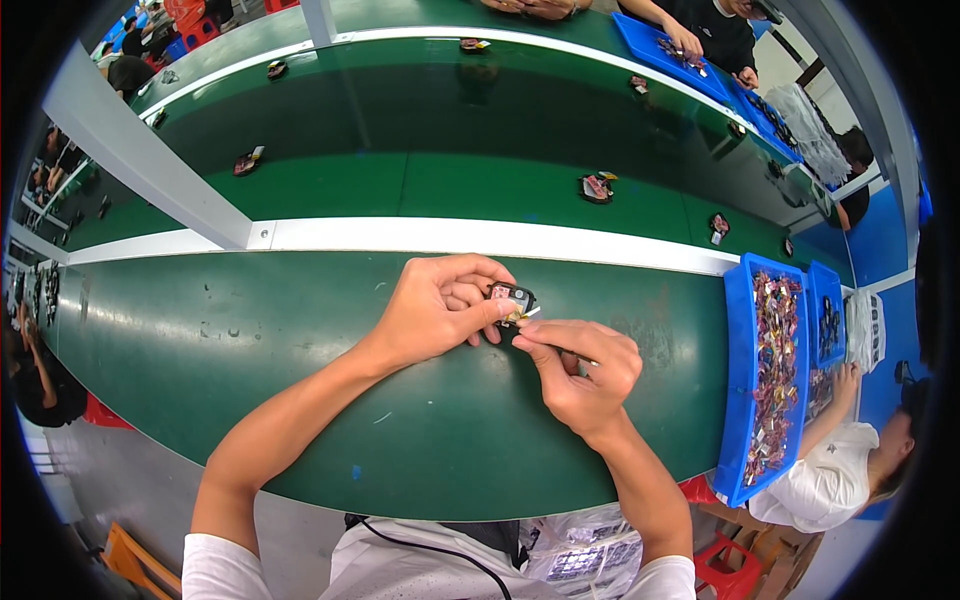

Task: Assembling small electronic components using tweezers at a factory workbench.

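My left hand (428,312) is closed around a small black plastic housing (527,296), raised a little above the green worktop (420,430). Its thumb presses on the open inside, where a pale round part and yellow and pinkish pieces show. From the right, my right hand (592,378) meets the housing's lower edge, its thumb and forefinger pinched together. A thin tool sits in that pinch; its back end shows past the fingers, but its kind cannot be made out. A small white strip (532,312) sticks out between the housing and my right fingertips.
Right of me stands a long blue bin (737,400) heaped with small wired parts, a smaller blue bin (826,345) beside it. Beyond a white rail (480,236), a green conveyor belt (430,185) carries several similar housings. Co-workers sit right, left and across.
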Tool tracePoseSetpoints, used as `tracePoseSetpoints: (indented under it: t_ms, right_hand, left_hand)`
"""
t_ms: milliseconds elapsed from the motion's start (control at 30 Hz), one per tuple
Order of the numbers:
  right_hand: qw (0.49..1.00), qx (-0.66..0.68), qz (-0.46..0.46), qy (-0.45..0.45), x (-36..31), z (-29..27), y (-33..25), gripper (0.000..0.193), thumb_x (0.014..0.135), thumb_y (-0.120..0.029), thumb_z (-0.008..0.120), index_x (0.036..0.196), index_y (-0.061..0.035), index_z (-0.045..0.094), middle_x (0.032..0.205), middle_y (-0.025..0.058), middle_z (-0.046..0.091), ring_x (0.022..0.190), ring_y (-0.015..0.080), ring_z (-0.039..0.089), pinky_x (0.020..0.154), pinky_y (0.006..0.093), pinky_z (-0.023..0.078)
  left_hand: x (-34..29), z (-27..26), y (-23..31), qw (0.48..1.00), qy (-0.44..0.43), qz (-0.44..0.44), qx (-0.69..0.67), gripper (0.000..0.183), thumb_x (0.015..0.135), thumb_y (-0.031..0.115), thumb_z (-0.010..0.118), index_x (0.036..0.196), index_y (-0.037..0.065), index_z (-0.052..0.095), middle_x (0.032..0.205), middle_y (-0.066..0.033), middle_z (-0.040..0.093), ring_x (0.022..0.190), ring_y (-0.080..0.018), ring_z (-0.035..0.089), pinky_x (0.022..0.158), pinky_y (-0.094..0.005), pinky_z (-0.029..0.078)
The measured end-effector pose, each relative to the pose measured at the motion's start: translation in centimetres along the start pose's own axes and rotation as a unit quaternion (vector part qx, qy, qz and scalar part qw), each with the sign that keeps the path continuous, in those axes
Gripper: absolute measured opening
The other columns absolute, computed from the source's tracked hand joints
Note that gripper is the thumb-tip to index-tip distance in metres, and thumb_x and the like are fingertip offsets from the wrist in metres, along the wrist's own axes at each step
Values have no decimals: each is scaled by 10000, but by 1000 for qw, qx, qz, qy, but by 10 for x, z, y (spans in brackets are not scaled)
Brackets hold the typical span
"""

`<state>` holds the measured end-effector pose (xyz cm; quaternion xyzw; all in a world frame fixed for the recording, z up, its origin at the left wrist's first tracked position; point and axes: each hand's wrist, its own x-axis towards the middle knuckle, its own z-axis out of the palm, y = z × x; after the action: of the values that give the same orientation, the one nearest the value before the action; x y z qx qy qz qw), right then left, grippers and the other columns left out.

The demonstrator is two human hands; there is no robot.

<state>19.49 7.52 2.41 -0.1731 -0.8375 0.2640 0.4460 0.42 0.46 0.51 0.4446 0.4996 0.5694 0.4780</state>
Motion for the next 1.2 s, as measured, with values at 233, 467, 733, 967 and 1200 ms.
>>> tracePoseSetpoints:
  t_ms: [233,467,733,967,1200]
  right_hand:
    - [994,-60,-86,-11,-2,1,1,185,710,36,815,835,-89,761,805,31,774,608,118,688,463,244,344]
    - [985,-103,-138,-19,-6,4,4,264,631,70,781,844,-85,762,850,31,777,613,122,682,459,251,355]
    - [991,-77,-109,-7,-7,6,8,250,660,54,798,861,-86,746,836,26,769,558,134,642,455,262,365]
    - [992,-64,-104,28,2,-1,12,177,735,-16,856,865,-73,751,841,34,778,548,124,641,457,247,359]
    - [992,-50,-78,84,5,-9,13,155,743,-33,851,853,-61,746,850,52,773,571,152,666,466,259,412]
  left_hand:
    - [-1,1,2,999,22,-31,-4,205,959,47,683,1126,-71,671,836,-111,743,648,-115,692,499,-227,490]
    - [1,4,2,997,34,-65,4,186,955,31,681,1109,-72,668,803,-103,724,597,-97,650,482,-228,471]
    - [3,12,4,995,61,-65,32,155,938,1,676,1069,-80,657,776,-96,703,567,-91,633,476,-237,493]
    - [12,13,7,988,108,-54,93,127,931,-16,660,1042,-76,650,771,-97,689,545,-104,633,457,-245,496]
    - [79,-75,18,926,303,26,225,147,911,29,679,1002,-86,676,803,-132,711,551,-156,685,441,-284,527]
